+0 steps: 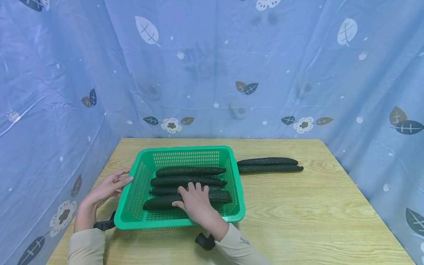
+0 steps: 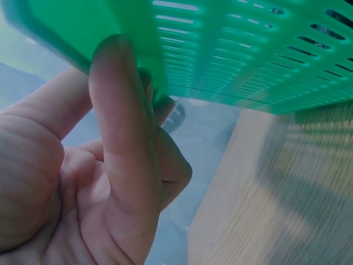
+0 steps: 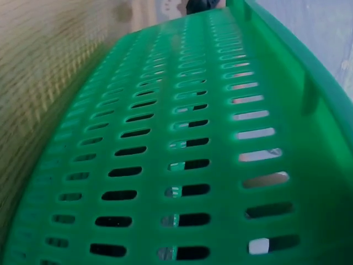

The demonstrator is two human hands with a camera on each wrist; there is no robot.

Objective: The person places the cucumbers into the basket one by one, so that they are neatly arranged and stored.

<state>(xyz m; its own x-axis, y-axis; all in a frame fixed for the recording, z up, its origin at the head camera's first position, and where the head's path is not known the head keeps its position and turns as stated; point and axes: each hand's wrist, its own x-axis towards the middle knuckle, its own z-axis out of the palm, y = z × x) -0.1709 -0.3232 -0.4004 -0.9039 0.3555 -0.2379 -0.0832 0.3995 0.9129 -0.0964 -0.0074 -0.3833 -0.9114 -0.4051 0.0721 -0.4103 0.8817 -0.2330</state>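
A green plastic basket with slotted walls stands on the left half of the table. Several dark green cucumbers lie side by side in it, lengthwise. At the basket's left end, my left hand pinches the rim; the left wrist view shows the fingers against the green edge. My right hand reaches over the near wall and rests on the nearer cucumbers with its fingers spread, partly covering them. In the right wrist view only the basket's slotted outer wall shows, with the hand hidden.
Two more cucumbers lie side by side on the wooden table, right of the basket. Blue patterned curtains hang behind the table and along both sides. Black straps are on both wrists.
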